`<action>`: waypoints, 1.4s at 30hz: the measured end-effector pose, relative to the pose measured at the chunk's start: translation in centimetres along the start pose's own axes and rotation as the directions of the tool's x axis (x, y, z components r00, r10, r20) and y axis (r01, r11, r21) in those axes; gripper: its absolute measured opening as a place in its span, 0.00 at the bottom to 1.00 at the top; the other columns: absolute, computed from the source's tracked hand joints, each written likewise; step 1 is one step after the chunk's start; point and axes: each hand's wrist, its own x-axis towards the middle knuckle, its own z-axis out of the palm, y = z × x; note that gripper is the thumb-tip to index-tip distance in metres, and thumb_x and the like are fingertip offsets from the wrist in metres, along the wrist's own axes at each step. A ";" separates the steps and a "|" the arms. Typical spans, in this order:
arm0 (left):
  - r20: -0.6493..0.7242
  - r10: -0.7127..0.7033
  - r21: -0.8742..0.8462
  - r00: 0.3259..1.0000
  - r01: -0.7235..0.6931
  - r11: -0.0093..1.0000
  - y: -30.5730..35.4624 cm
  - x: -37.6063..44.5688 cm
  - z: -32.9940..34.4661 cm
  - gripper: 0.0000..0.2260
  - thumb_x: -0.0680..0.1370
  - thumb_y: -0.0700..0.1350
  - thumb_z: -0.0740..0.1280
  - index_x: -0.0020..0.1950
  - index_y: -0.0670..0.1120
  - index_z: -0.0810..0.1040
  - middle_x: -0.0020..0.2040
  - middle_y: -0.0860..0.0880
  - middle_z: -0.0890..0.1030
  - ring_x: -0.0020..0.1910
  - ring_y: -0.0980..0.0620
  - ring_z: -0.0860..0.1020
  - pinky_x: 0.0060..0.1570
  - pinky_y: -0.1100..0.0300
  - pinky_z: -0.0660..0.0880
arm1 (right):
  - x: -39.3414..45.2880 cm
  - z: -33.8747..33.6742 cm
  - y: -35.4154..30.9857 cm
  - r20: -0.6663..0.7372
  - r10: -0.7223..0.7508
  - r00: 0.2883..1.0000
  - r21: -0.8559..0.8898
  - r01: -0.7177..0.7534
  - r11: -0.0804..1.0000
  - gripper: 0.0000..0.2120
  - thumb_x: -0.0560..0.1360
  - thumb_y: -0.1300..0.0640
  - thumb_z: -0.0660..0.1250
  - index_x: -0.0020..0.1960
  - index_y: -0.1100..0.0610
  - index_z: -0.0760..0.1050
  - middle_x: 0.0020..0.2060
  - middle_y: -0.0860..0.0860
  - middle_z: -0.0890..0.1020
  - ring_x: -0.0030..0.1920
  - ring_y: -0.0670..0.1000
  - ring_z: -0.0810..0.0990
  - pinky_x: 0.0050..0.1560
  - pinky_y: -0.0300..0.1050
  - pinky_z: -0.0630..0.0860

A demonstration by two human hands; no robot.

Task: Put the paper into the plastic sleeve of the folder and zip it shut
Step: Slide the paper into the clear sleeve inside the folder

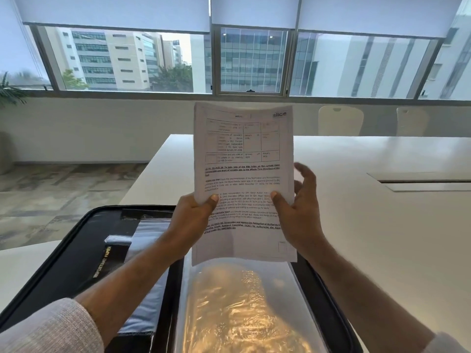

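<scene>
A printed white paper (242,159) with a table and text is held upright in the air above the folder. My left hand (193,217) pinches its lower left edge, thumb in front. My right hand (298,212) grips its lower right edge, thumb in front, fingers spread behind. Below lies the open black zip folder (76,253) on the table. Its right half carries a clear plastic sleeve (244,309) with a shiny gold glare on it. The paper's bottom edge hangs just above the sleeve's top. The left half has pockets and a gold "IMPORTANT PAPER" print.
The folder lies on a white table (369,225) with a recessed cable slot (420,182) at the right. Two pale chairs (340,121) stand behind the table under a wide window. A plant (10,93) stands at the far left, and patterned floor lies to the left.
</scene>
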 end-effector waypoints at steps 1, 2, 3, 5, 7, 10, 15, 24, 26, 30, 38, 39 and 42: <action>0.026 0.009 0.021 1.000 -0.009 1.000 0.2 0.0 0.0 0.08 0.82 0.44 0.64 0.56 0.54 0.81 0.45 0.55 0.87 0.45 0.52 0.85 0.41 0.58 0.82 | -0.1 0.1 -0.3 -0.010 -0.040 0.999 -0.040 0.040 0.998 0.29 0.77 0.63 0.65 0.69 0.43 0.57 0.50 0.44 0.78 0.41 0.45 0.84 0.32 0.36 0.79; 0.049 0.012 0.032 0.999 -0.014 0.999 0.4 0.0 -0.1 0.09 0.83 0.44 0.62 0.55 0.56 0.80 0.45 0.57 0.87 0.45 0.54 0.85 0.39 0.60 0.82 | -0.2 0.3 -0.7 -0.007 -0.079 0.997 -0.067 0.078 0.995 0.28 0.76 0.65 0.64 0.67 0.42 0.58 0.50 0.44 0.78 0.41 0.46 0.83 0.32 0.36 0.80; 0.067 0.012 0.029 0.998 -0.014 0.999 0.7 -0.1 -0.1 0.10 0.83 0.44 0.61 0.54 0.57 0.80 0.45 0.58 0.87 0.45 0.54 0.85 0.39 0.61 0.81 | -0.3 0.5 -1.1 0.007 -0.113 0.994 -0.088 0.113 0.990 0.25 0.76 0.67 0.63 0.65 0.44 0.62 0.51 0.45 0.78 0.42 0.47 0.83 0.33 0.36 0.80; 0.080 0.013 -0.012 0.997 -0.012 1.000 1.2 -0.2 0.0 0.11 0.84 0.45 0.58 0.54 0.57 0.80 0.46 0.57 0.87 0.46 0.54 0.85 0.39 0.61 0.81 | -0.3 1.0 -1.7 0.040 -0.166 0.985 -0.185 0.170 0.968 0.16 0.75 0.69 0.62 0.56 0.52 0.72 0.52 0.49 0.79 0.48 0.50 0.81 0.40 0.37 0.80; 0.070 0.007 -0.052 0.998 -0.004 0.999 1.8 -0.3 0.3 0.12 0.85 0.48 0.55 0.56 0.57 0.78 0.47 0.57 0.86 0.45 0.56 0.85 0.37 0.63 0.80 | -0.2 1.5 -2.2 0.059 -0.137 0.989 -0.273 0.148 0.951 0.11 0.74 0.70 0.61 0.45 0.58 0.78 0.47 0.50 0.78 0.49 0.52 0.79 0.42 0.36 0.78; 0.079 -0.034 -0.133 0.996 0.044 0.990 2.9 -0.6 0.9 0.12 0.86 0.50 0.52 0.56 0.56 0.76 0.51 0.53 0.84 0.45 0.55 0.85 0.36 0.63 0.80 | 0.0 2.0 -3.2 0.106 -0.047 0.993 -0.335 0.081 0.939 0.08 0.74 0.66 0.63 0.43 0.57 0.80 0.46 0.48 0.77 0.46 0.48 0.78 0.40 0.34 0.77; 0.349 -0.023 -0.149 0.937 0.080 0.986 4.9 -0.8 1.6 0.14 0.84 0.58 0.50 0.63 0.60 0.72 0.58 0.51 0.83 0.53 0.49 0.84 0.47 0.52 0.83 | 0.3 3.0 -4.4 0.174 -0.030 0.984 -0.390 0.097 0.915 0.13 0.76 0.49 0.68 0.53 0.57 0.81 0.49 0.46 0.78 0.44 0.53 0.80 0.38 0.41 0.77; 0.509 -0.211 -0.045 0.835 0.270 0.962 6.8 2.3 1.7 0.35 0.72 0.74 0.46 0.75 0.60 0.65 0.59 0.58 0.82 0.57 0.46 0.80 0.44 0.54 0.82 | 3.1 3.2 -4.5 0.263 0.082 0.961 -0.439 0.044 0.897 0.31 0.70 0.32 0.66 0.60 0.56 0.78 0.54 0.47 0.78 0.41 0.54 0.78 0.32 0.42 0.71; 0.500 -0.239 -0.026 0.832 0.291 0.957 6.5 3.2 1.5 0.32 0.72 0.75 0.44 0.67 0.64 0.74 0.53 0.63 0.83 0.54 0.51 0.80 0.40 0.59 0.81 | 3.7 3.1 -4.7 0.323 0.101 0.941 -0.397 0.038 0.917 0.32 0.69 0.30 0.63 0.55 0.56 0.81 0.49 0.47 0.82 0.38 0.50 0.81 0.34 0.44 0.76; 0.487 -0.245 -0.014 0.838 0.288 0.958 5.5 4.3 1.7 0.30 0.74 0.75 0.41 0.47 0.70 0.81 0.43 0.69 0.83 0.43 0.62 0.84 0.35 0.66 0.79 | 4.6 3.3 -4.2 0.326 0.124 0.937 -0.339 -0.007 0.941 0.23 0.73 0.39 0.67 0.55 0.57 0.81 0.45 0.49 0.85 0.40 0.50 0.85 0.43 0.46 0.82; 0.297 -0.230 -0.040 0.927 0.253 0.967 2.6 6.6 0.5 0.38 0.71 0.74 0.51 0.74 0.53 0.69 0.62 0.59 0.74 0.56 0.52 0.79 0.53 0.56 0.76 | 7.5 3.1 -1.4 0.182 0.321 0.929 -0.255 -0.271 0.928 0.09 0.73 0.53 0.72 0.47 0.58 0.81 0.45 0.51 0.84 0.41 0.50 0.84 0.41 0.43 0.80; 0.238 -0.201 0.050 0.950 0.194 0.980 1.9 6.8 -0.1 0.34 0.74 0.71 0.55 0.72 0.51 0.71 0.64 0.55 0.75 0.55 0.52 0.78 0.53 0.56 0.75 | 7.8 2.9 -1.1 0.172 0.345 0.923 -0.218 -0.306 0.927 0.08 0.73 0.54 0.73 0.46 0.59 0.81 0.43 0.51 0.84 0.40 0.50 0.84 0.39 0.42 0.80; 0.091 -0.074 0.470 0.993 0.023 0.882 -1.0 7.2 -1.8 0.14 0.79 0.54 0.67 0.62 0.50 0.79 0.52 0.53 0.82 0.49 0.55 0.79 0.46 0.60 0.73 | 8.7 2.7 -0.5 0.128 0.386 0.914 -0.117 -0.373 0.921 0.04 0.73 0.58 0.73 0.41 0.58 0.81 0.40 0.51 0.85 0.39 0.50 0.84 0.37 0.40 0.79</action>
